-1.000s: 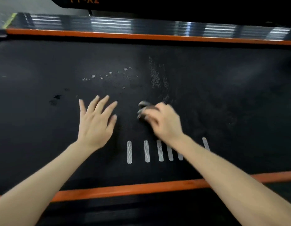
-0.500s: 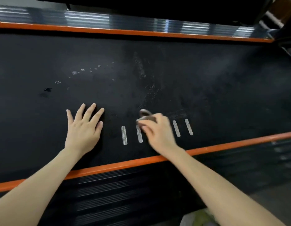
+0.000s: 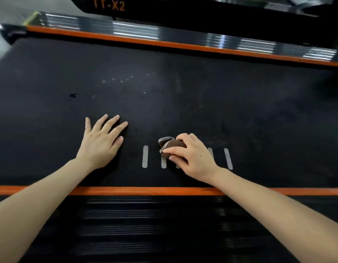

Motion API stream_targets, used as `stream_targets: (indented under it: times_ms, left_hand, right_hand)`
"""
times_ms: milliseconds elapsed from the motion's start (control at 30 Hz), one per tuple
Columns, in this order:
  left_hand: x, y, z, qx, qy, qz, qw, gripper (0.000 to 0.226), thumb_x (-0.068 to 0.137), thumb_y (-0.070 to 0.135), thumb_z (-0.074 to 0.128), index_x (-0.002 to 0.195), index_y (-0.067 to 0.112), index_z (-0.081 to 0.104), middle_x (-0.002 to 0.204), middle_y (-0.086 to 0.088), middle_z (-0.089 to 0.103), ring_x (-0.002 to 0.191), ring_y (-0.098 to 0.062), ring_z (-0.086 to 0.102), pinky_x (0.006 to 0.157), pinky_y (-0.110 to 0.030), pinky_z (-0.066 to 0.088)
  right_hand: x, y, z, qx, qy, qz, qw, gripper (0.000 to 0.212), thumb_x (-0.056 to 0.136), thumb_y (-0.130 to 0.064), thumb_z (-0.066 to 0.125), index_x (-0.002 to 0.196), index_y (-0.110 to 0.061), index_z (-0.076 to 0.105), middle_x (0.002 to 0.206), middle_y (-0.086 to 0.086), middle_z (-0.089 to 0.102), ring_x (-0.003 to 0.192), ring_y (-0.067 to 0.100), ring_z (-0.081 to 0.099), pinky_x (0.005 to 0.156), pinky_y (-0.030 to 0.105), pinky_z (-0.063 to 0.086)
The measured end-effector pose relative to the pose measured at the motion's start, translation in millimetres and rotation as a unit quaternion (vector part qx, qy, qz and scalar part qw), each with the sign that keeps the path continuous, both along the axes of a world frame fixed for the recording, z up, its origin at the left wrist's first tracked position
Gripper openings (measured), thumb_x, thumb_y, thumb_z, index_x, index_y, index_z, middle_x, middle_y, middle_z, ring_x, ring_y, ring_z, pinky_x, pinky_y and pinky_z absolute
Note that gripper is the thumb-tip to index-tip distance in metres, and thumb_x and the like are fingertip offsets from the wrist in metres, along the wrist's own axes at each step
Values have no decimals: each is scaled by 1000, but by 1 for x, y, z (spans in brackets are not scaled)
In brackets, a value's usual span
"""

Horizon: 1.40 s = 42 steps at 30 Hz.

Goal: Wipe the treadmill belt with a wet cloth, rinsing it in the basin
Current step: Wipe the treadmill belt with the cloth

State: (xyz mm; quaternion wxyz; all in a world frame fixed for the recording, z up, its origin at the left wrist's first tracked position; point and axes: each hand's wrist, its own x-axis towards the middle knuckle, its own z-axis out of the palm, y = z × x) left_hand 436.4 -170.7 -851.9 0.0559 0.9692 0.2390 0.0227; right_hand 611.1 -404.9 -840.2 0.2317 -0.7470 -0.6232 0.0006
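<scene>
The black treadmill belt [image 3: 202, 92] fills the middle of the view, with pale specks and smears near its centre. My right hand [image 3: 191, 156] grips a small bunched brown cloth [image 3: 169, 142] and presses it on the belt, over a row of short white stripes [image 3: 145, 156]. To its left, my left hand [image 3: 100, 141] lies flat on the belt with the fingers spread. No basin is in view.
Orange strips edge the belt, one near me [image 3: 145, 190] and one on the far side [image 3: 164, 43]. A ribbed black side rail [image 3: 145, 224] runs below the near strip. Above the far rail stands a black frame part marked TT-X2 [image 3: 109, 4].
My right hand with the cloth has slid towards me, from above the white stripes down onto them. My left hand has stayed flat on the belt.
</scene>
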Motion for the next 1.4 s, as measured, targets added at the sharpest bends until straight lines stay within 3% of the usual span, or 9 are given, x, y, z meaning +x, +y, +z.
stream_targets:
  times_ms: [133,367,600,867,1000,1067,1167,1333,1400]
  left_hand:
    - [2,1,2,3,-2,14,1000,69,86,53,9,144,30,39,153,0,33,144,-28,21,113,-62,2]
    - [-3,2,28,61,22,51,997,58,93,50,12,147,36,30,156,1,25,146,-25,12,115,-56,-1]
    - [14,32,26,33,-7,91,995,47,101,36,30,148,36,27,158,1,21,147,-25,9,116,-55,-1]
    - [36,86,24,15,-2,68,998,47,102,37,28,148,34,25,159,0,18,147,-26,6,116,-54,-5]
    - [40,105,21,-1,-14,66,998,47,102,35,29,148,30,30,158,-3,20,147,-27,7,116,-52,-7]
    - [39,106,19,15,-48,50,997,44,100,32,33,143,23,42,152,-9,34,142,-31,22,116,-51,0]
    - [28,90,22,48,-171,-27,984,36,89,26,43,108,9,68,108,-13,64,101,-35,57,98,-43,31]
    - [-5,52,21,-9,-135,-63,989,34,87,29,42,97,12,70,88,-4,57,81,-22,52,72,-35,42]
    - [-4,57,22,-13,-121,-52,991,36,87,30,40,99,12,69,89,-4,57,81,-22,52,71,-35,44]
  right_hand:
    - [26,32,-6,34,-19,7,999,28,89,-38,50,104,-29,73,97,7,55,80,23,48,71,36,46]
    - [61,122,-4,28,-20,-197,980,25,96,-33,51,113,-30,69,108,11,53,93,32,47,82,46,46]
    - [-16,58,-7,49,7,82,995,29,91,-38,50,104,-26,72,91,7,54,77,26,49,66,35,45]
    - [46,118,-1,35,-16,-219,975,21,92,-31,57,106,-28,72,99,10,54,87,31,50,75,45,50]
    - [-25,101,-6,36,-7,-108,993,29,89,-38,48,103,-29,72,92,7,53,77,27,51,65,38,48]
    - [-51,82,-3,19,6,-47,999,28,91,-40,48,104,-29,71,93,3,54,78,21,50,64,33,47]
    - [-20,94,3,7,-42,-54,998,26,90,-39,50,101,-31,72,87,2,54,72,21,50,56,34,48]
    - [31,149,1,5,-19,-314,949,16,88,-23,65,102,-23,74,92,11,53,75,31,50,58,41,52]
    - [9,146,1,9,-8,-314,949,17,89,-24,64,105,-21,72,93,10,52,75,26,45,59,40,51]
